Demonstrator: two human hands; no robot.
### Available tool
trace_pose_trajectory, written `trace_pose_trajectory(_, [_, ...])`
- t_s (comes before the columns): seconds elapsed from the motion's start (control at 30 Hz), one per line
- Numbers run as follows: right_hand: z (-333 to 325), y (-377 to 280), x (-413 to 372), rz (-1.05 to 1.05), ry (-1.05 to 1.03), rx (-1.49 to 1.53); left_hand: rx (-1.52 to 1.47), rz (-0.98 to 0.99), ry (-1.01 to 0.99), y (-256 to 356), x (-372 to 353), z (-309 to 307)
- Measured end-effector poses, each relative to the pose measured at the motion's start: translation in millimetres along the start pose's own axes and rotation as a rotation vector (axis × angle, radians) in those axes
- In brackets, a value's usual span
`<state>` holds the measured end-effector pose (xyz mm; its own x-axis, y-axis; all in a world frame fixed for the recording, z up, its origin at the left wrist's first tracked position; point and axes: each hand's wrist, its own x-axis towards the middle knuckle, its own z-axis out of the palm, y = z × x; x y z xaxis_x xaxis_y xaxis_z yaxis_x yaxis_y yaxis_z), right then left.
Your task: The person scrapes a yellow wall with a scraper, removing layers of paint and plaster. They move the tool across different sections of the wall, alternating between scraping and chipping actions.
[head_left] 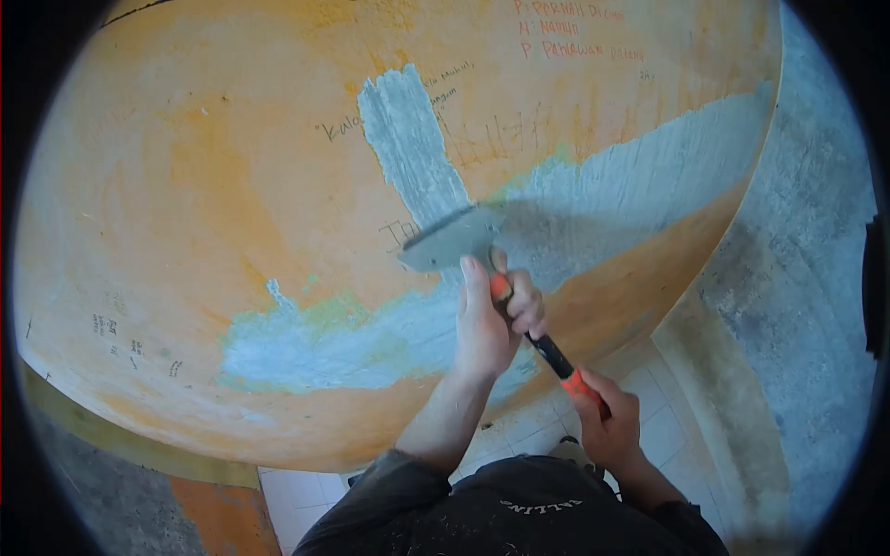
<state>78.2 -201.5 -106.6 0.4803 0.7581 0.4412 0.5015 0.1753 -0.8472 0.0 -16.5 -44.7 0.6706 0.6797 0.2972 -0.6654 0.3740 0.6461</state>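
Both of my hands grip a long-handled scraper (pixel 452 239) with a wide grey head and a black and orange handle. Just below the head, my left hand (pixel 491 320) wraps the handle, its thumb pointing up toward the blade. My right hand (pixel 609 422) is closed round the orange lower end. The blade lies over the orange-painted wall (pixel 260 176), at the lower end of a bare grey strip (pixel 408 130) with ragged edges. A wide pale blue-grey scraped band (pixel 315 347) runs along the wall's lower part, with greenish traces at its upper edge.
Handwriting (pixel 575 32) in red and dark marks covers parts of the wall. Mottled grey wall surfaces (pixel 807 232) stand to the right. White floor tiles (pixel 654 431) show below, with a shoe (pixel 570 449) near my body. An orange patch (pixel 222 514) is at the lower left.
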Motion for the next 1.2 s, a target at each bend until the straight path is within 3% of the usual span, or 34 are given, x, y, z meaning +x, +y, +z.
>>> trace_pose_trajectory(0.07, [-6.3, -3.1, 3.4, 0.099, -0.076, -0.086, -0.019, -0.010, 0.033, -5.2, -6.2, -2.8])
trace_pose_trajectory(0.2, [1.4, 13.9, -7.1, -0.054, 0.025, -0.027, 0.003, -0.040, 0.058, -11.2, -12.6, -6.5])
trace_pose_trajectory(0.33, [-6.4, 3.6, 6.6, 0.034, -0.011, -0.036, 0.036, 0.054, -0.007, -0.3, 6.8, 5.2])
trace_pose_trajectory(0.47, [-2.5, 16.7, -7.9, -0.036, 0.025, -0.018, -0.035, -0.030, 0.088, -19.6, -13.1, -9.0])
trace_pose_trajectory(0.6, [-12.8, 3.0, 8.9, 0.017, -0.037, -0.059, 0.042, 0.055, 0.009, -1.1, 7.3, 10.3])
trace_pose_trajectory(0.73, [-12.6, 18.5, -1.3, -0.017, -0.027, -0.032, -0.014, -0.036, 0.121, -20.5, -11.5, -1.2])
trace_pose_trajectory(0.87, [-17.6, 5.7, 16.6, 0.015, -0.064, -0.029, 0.055, 0.036, 0.008, -5.9, 6.2, 6.8])
trace_pose_trajectory(1.07, [-13.3, 28.6, 2.5, -0.095, -0.001, -0.009, 0.018, -0.067, 0.136, -17.1, -5.2, 5.8])
trace_pose_trajectory(1.2, [-26.0, 12.3, 15.0, 0.029, -0.081, -0.037, 0.032, 0.032, 0.045, -13.8, 7.7, 8.3])
